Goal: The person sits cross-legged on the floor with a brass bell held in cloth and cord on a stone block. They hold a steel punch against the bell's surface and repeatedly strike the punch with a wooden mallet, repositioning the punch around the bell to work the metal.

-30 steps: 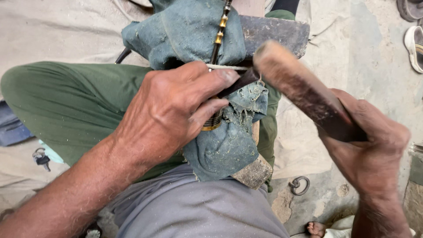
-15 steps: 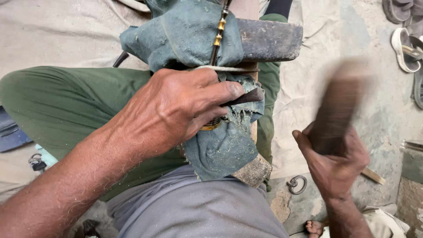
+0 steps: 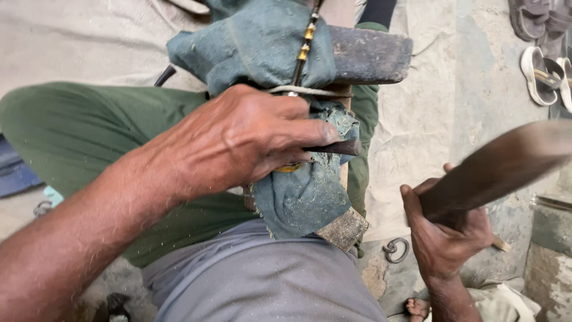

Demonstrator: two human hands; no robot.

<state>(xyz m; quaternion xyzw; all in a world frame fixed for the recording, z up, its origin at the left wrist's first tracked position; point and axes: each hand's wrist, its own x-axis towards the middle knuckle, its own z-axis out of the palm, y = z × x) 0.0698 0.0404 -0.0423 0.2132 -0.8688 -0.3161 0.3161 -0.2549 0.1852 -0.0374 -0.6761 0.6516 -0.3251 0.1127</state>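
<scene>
Over lap, left hand [image 3: 238, 140] pinching chisel [image 3: 336, 147]

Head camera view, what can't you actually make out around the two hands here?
- Tip of the dark tool: hidden in the blue-green cloth; head view.
- Brass piece: mostly covered by the left hand.
- Wooden mallet in the right hand: motion-blurred, its far end cut off by the right edge.
- Sandals: cut off at the top right corner.
</scene>
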